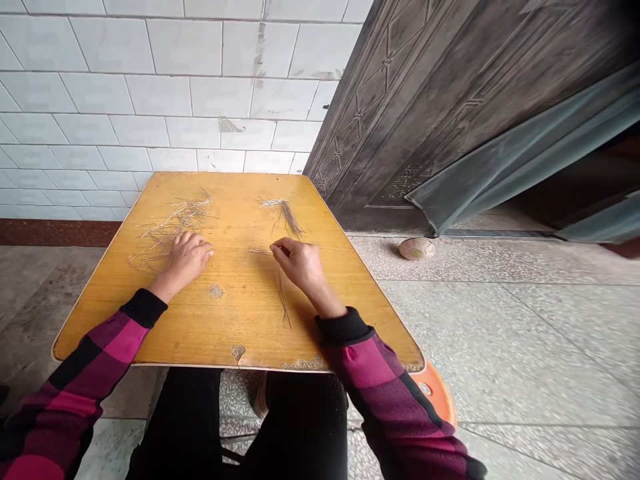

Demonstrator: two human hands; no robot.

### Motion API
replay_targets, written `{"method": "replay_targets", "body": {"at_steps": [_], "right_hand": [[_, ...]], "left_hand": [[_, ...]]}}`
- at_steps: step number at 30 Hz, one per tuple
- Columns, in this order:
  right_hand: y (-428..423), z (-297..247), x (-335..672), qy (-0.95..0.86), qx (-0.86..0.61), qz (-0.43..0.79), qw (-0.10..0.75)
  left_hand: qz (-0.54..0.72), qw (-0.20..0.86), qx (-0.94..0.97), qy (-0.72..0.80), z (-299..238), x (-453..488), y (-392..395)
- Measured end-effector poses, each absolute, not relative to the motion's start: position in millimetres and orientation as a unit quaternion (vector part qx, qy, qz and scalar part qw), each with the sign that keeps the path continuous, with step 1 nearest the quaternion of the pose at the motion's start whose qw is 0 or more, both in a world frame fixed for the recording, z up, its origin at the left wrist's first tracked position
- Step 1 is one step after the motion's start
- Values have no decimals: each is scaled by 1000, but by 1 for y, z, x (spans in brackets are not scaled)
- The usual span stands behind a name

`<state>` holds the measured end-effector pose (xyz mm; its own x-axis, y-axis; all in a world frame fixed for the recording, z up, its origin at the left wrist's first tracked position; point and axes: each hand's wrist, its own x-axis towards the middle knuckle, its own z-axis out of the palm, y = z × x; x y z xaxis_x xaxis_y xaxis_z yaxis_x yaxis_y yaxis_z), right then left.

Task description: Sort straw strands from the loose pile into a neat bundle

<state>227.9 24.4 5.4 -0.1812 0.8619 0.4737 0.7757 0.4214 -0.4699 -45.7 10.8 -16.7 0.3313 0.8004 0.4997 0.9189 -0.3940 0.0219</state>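
Observation:
My right hand (pixel 299 261) is closed in a pinch above the middle of the wooden tabletop, on thin wires (pixel 283 303) with twisted light ends poking out to its left and loose dark ends hanging below. My left hand (pixel 187 259) rests palm down on the left half, its fingers a little bent and apart, with no object visible in it. Beside and beyond it spreads a tangled heap of thin wires (pixel 193 212). Farther back on the right lies a bundle of similar wires (pixel 287 215), its pale twisted part bending into a dark fringe.
The yellow wooden table (pixel 240 333) has chipped patches near its front edge. A white tiled wall (pixel 185 47) stands behind it. On the right are a dark carved door (pixel 370 133), a grey-green curtain (pixel 500 167), a worn ball (pixel 417 249) and an orange stool (pixel 440 393).

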Motion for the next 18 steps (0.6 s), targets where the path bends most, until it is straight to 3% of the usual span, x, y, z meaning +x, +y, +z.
{"method": "replay_targets", "body": {"at_steps": [18], "right_hand": [[22, 4, 225, -778, -522, 65, 344]], "left_hand": [[-106, 155, -791, -582, 0, -64, 23]]}}
